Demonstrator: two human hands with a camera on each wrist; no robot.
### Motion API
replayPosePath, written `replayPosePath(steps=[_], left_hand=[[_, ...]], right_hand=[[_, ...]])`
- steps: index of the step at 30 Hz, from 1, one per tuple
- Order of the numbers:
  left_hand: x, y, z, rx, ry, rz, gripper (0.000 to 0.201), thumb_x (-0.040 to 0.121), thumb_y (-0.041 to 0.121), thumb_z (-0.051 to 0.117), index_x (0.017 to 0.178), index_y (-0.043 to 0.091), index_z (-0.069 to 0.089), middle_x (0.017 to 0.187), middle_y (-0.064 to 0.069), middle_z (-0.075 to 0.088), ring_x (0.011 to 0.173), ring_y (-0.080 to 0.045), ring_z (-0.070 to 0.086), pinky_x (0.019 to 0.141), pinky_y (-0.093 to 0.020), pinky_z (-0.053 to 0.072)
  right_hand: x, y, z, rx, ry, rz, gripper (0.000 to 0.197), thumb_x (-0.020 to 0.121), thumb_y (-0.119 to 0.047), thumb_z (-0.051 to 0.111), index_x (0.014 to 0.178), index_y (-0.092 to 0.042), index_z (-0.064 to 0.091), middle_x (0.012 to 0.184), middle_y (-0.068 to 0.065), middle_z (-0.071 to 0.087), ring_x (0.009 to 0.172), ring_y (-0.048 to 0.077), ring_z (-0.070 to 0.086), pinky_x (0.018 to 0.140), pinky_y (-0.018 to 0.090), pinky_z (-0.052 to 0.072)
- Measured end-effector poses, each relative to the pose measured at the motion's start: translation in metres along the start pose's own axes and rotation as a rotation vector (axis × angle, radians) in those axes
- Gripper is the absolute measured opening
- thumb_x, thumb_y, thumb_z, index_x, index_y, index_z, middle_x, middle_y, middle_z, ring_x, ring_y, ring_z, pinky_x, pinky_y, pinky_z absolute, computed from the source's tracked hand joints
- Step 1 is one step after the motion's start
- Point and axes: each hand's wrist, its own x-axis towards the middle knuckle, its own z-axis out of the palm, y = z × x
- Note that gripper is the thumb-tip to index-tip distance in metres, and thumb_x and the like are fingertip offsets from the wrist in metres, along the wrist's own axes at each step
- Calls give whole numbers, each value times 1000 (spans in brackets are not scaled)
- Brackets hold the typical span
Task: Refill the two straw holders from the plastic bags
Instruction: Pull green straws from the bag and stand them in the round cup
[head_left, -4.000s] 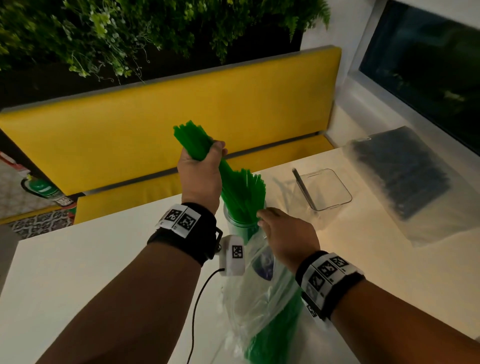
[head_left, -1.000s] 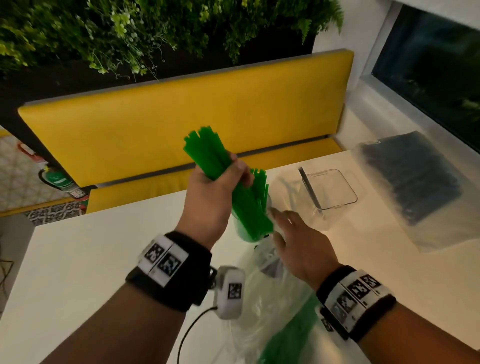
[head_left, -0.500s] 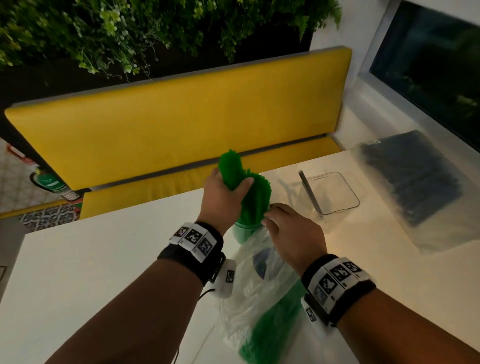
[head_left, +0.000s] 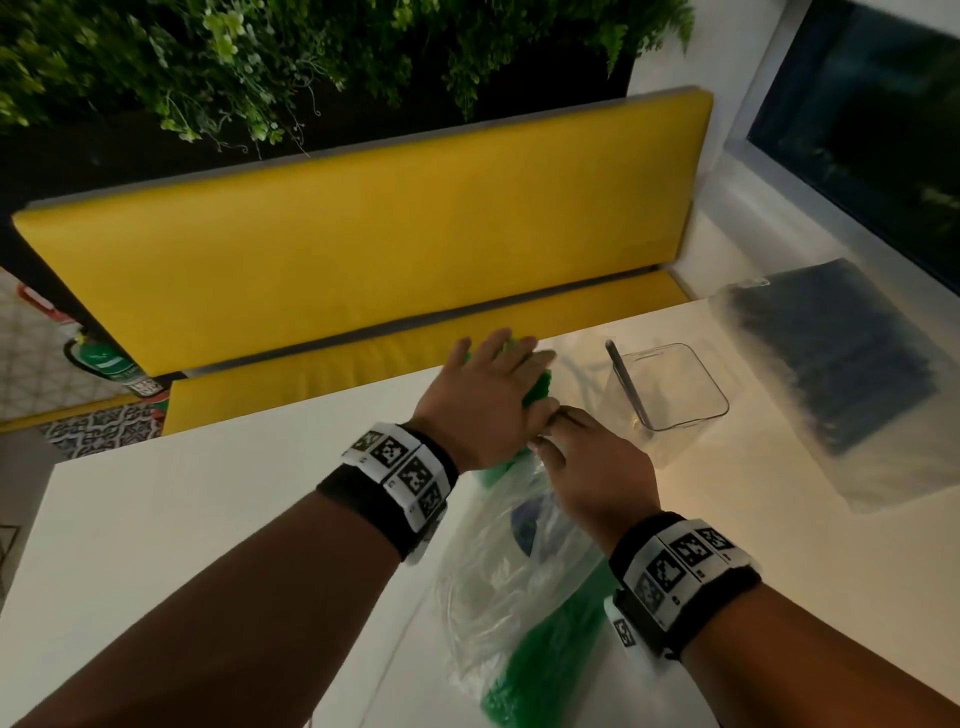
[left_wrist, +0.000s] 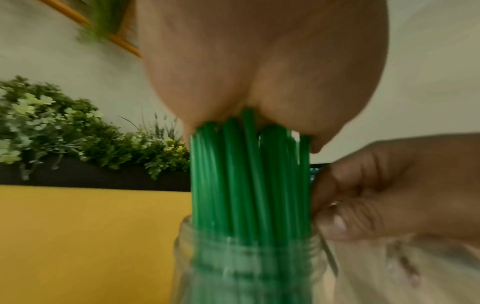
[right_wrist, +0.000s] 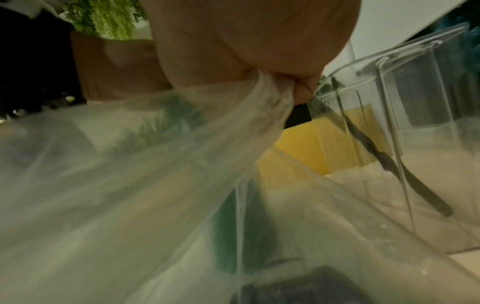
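Observation:
My left hand lies flat, fingers straight, pressing down on the tops of the green straws that stand in a round clear jar. The palm covers their upper ends. My right hand grips the gathered mouth of the clear plastic bag, which holds more green straws; in the right wrist view the bag bunches under its curled fingers. A square clear holder with one dark straw stands to the right. A bag of dark straws lies far right.
The white table ends at a yellow bench behind, with plants above it. A dark window is at the right. The table's left half holds nothing I can see.
My left hand let go of the green bundle it gripped, and its flat palm now presses the straws down into the jar. My right hand stays on the bag.

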Motion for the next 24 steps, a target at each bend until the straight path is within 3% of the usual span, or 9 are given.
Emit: replayPosePath(steps=[3, 5, 7, 10, 14, 17, 19, 22, 24], left_hand=[[0, 5, 5, 36, 95, -24, 69, 89, 69, 32, 146, 30, 41, 158, -4, 35, 147, -29, 28, 117, -56, 21], [0, 13, 10, 141, 77, -11, 69, 88, 74, 33, 145, 37, 39, 160, -2, 29, 148, -29, 23, 117, -61, 18], [1, 11, 14, 193, 10, 7, 59, 91, 69, 36, 134, 32, 54, 150, -4, 45, 141, -32, 36, 110, -61, 30], [11, -7, 9, 172, 93, -25, 38, 92, 48, 54, 113, 19, 66, 119, -5, 63, 113, -33, 55, 87, -52, 50], [13, -10, 2, 117, 131, -68, 43, 93, 39, 53, 134, 26, 53, 118, -4, 60, 111, -32, 53, 79, -46, 54], [15, -7, 5, 122, 75, -92, 37, 93, 42, 51, 125, 24, 60, 120, -5, 53, 114, -29, 48, 79, -45, 55], [18, -7, 3, 93, 132, -139, 36, 90, 45, 53, 113, 21, 64, 121, -7, 52, 112, -30, 50, 81, -46, 54], [19, 2, 3, 127, 167, -85, 39, 89, 52, 53, 115, 25, 62, 126, -7, 54, 115, -31, 52, 88, -47, 48], [19, 4, 6, 178, 67, -79, 37, 94, 52, 48, 116, 25, 62, 123, -5, 55, 115, -31, 52, 91, -48, 46]], right_hand=[[-1, 0, -2, 10, -19, 19, 23, 99, -39, 45, 112, -29, 61, 115, -11, 61, 88, 18, 64, 66, 33, 51], [-1, 1, -2, -16, -24, 49, 25, 99, -38, 45, 112, -26, 62, 110, -7, 64, 84, 19, 65, 63, 30, 47], [-2, 1, -2, -11, -11, 43, 22, 98, -37, 46, 109, -27, 62, 109, -8, 63, 82, 17, 64, 61, 29, 45], [-3, 0, -3, 32, 15, 2, 20, 98, -37, 46, 107, -30, 63, 115, -14, 61, 87, 12, 63, 65, 32, 52], [-3, -2, -3, 40, 23, 4, 21, 98, -38, 48, 109, -31, 64, 117, -15, 60, 90, 10, 62, 67, 30, 52], [-3, -2, -3, 37, 20, 7, 20, 98, -39, 48, 108, -32, 63, 116, -16, 60, 88, 10, 62, 66, 30, 52], [-2, -1, -2, 26, 17, 20, 20, 97, -40, 47, 107, -32, 63, 114, -16, 60, 87, 10, 62, 66, 30, 53], [-2, -2, -1, 27, 10, 26, 20, 97, -40, 47, 106, -30, 62, 112, -14, 59, 86, 12, 63, 66, 33, 54], [-3, -3, -4, 41, -1, 23, 22, 97, -40, 48, 110, -31, 63, 116, -15, 60, 90, 12, 63, 68, 32, 53]])
